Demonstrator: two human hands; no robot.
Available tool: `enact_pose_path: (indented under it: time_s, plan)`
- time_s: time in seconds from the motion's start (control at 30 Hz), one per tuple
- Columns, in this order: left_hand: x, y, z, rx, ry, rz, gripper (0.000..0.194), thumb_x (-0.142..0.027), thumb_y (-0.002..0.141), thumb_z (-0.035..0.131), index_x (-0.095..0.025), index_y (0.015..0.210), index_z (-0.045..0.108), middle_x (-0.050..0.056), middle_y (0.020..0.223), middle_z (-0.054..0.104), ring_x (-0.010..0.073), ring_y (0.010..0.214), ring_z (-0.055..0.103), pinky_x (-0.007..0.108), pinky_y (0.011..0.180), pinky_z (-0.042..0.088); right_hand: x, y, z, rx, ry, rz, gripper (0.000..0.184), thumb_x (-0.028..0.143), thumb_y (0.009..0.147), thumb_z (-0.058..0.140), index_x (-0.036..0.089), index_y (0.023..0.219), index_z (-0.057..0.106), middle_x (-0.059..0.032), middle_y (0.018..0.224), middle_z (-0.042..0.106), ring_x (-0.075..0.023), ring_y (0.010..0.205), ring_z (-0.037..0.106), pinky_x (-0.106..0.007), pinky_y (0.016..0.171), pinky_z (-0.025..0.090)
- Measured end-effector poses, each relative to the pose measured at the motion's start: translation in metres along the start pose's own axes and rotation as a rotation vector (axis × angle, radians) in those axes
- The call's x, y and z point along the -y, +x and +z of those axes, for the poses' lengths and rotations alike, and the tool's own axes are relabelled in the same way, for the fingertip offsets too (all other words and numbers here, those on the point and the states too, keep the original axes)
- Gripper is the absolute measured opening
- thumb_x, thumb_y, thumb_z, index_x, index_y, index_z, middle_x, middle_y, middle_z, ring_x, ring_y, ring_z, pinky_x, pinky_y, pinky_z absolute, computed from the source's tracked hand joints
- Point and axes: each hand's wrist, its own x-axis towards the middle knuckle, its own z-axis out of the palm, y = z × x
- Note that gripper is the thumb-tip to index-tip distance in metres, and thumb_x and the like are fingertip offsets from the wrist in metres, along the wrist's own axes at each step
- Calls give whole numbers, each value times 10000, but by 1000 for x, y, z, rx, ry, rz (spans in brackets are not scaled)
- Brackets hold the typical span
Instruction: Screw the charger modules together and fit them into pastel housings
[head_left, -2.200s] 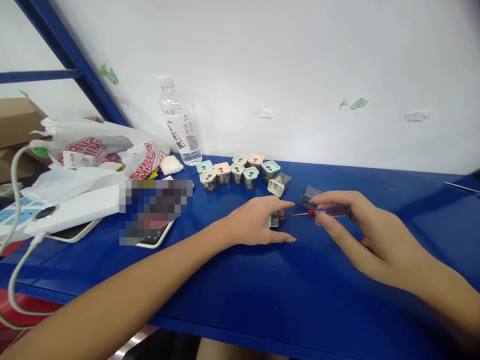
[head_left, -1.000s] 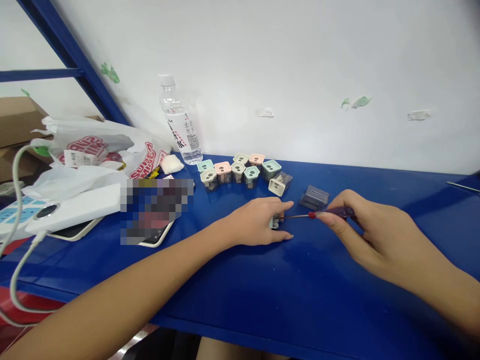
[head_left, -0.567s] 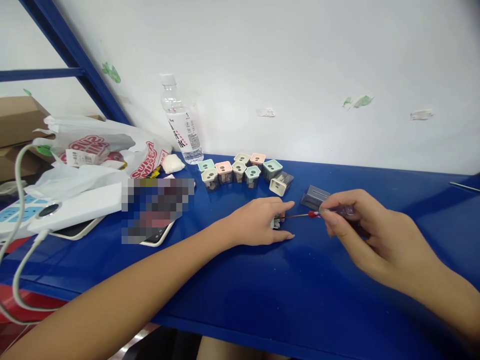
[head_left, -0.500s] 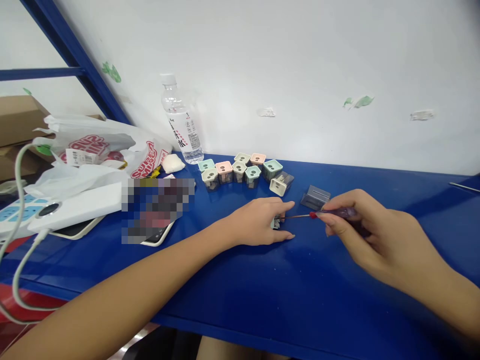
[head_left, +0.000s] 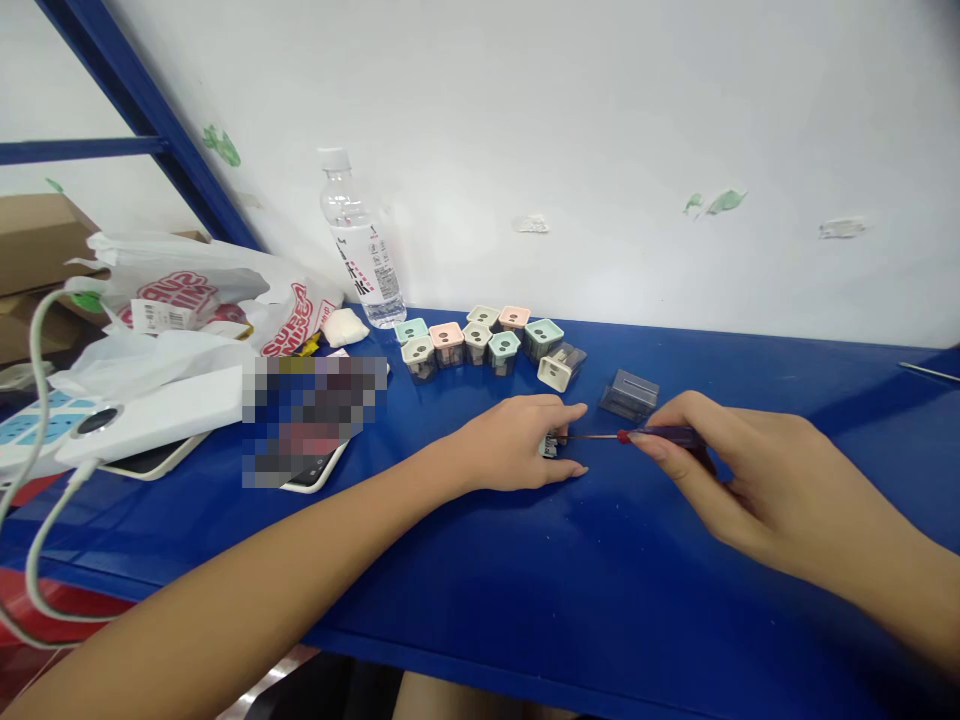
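Note:
My left hand (head_left: 514,442) rests on the blue table, its fingers curled around the small pale top of a pencil sharpener (head_left: 550,447), mostly hidden by the hand. In my right hand (head_left: 780,480) is a screwdriver (head_left: 592,437) with a dark translucent handle and a red collar. Its thin shaft points left, the tip at the sharpener top; the exact contact is hidden. Just beyond the screwdriver lies an empty smoky clear shavings box (head_left: 631,394). One cream sharpener (head_left: 555,374) lies tipped on its side behind my left hand.
Several pastel pencil sharpeners (head_left: 448,345) stand grouped near the wall. A water bottle (head_left: 364,240) is behind them. Leftward are a phone (head_left: 309,476), a white power bank (head_left: 172,410) with a cable, and a plastic bag (head_left: 277,290). A thin metal rod (head_left: 930,372) lies far right.
My right hand has shifted slightly left and its grip on the screwdriver handle has changed a little. The left hand stays in place.

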Motion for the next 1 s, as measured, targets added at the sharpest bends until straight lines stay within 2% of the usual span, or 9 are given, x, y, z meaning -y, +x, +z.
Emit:
enact_pose_path:
  time_s: [0.17, 0.37, 0.53, 0.63, 0.73, 0.8, 0.87, 0.93, 1.0]
  plan:
    - [0, 0, 0, -11, -29, 2, 579, -354, 857, 743, -122, 1360, 575, 95, 1044, 689, 250, 966, 659, 382, 887, 514, 2, -2, 4, -46, -83, -6, 377, 379, 1012, 464, 234, 664, 476, 68, 447, 406, -107, 338, 397, -269, 412, 266]
    - [1, 0, -1, 1, -41, 5, 576, -372, 856, 742, -171, 1368, 573, 82, 1037, 695, 235, 961, 657, 367, 885, 513, 3, -3, 8, -98, -92, 60, 473, 412, 986, 496, 232, 562, 387, 69, 416, 331, -90, 348, 289, -275, 418, 230]
    - [-1, -2, -2, -8, -62, -24, 608, -351, 850, 749, -169, 1391, 540, 92, 1066, 681, 250, 998, 654, 396, 918, 514, -11, 1, 0, -63, 146, 248, 420, 463, 952, 560, 233, 599, 547, 57, 453, 399, -94, 384, 344, -258, 392, 255]
    - [-1, -3, -2, -50, -107, -27, 586, -332, 850, 741, -219, 1378, 514, 82, 1128, 655, 246, 1037, 642, 392, 912, 521, -20, 6, -10, -145, 271, 387, 322, 501, 893, 654, 250, 691, 657, 37, 502, 508, -119, 427, 424, -271, 411, 311]
    - [-1, -5, -3, -86, -143, -49, 585, -314, 844, 725, -239, 1362, 464, 93, 1214, 607, 252, 1064, 629, 380, 855, 537, -31, 8, -15, -249, 345, 464, 253, 465, 850, 725, 241, 734, 701, -6, 611, 624, -163, 551, 542, -312, 512, 412]
    - [-1, -5, -4, -95, -158, -42, 559, -265, 846, 691, -240, 1340, 430, 102, 1240, 582, 257, 1093, 617, 380, 843, 536, -40, 9, -14, -324, 444, 483, 204, 401, 867, 717, 230, 757, 701, -35, 718, 674, -190, 695, 612, -346, 658, 477]
    - [-1, -6, -6, -91, -176, -18, 470, -208, 844, 657, -233, 1257, 435, 98, 1225, 586, 247, 1090, 616, 373, 849, 529, -49, 10, -12, -374, 608, 495, 237, 365, 926, 630, 228, 732, 639, -44, 776, 680, -198, 800, 650, -365, 776, 501]
    - [-1, -6, -7, -79, -205, -7, 374, -181, 846, 641, -235, 1158, 442, 80, 1190, 612, 223, 1031, 635, 362, 842, 523, -55, 11, -8, -340, 724, 529, 292, 394, 970, 531, 235, 726, 557, -43, 774, 679, -199, 790, 674, -370, 754, 525]
    - [-1, -5, -7, -72, -240, -21, 330, -183, 858, 645, -242, 1110, 441, 61, 1167, 642, 215, 1014, 653, 364, 849, 523, -58, 12, -4, -249, 709, 577, 308, 479, 981, 464, 240, 811, 559, -31, 749, 671, -188, 666, 659, -349, 622, 527]
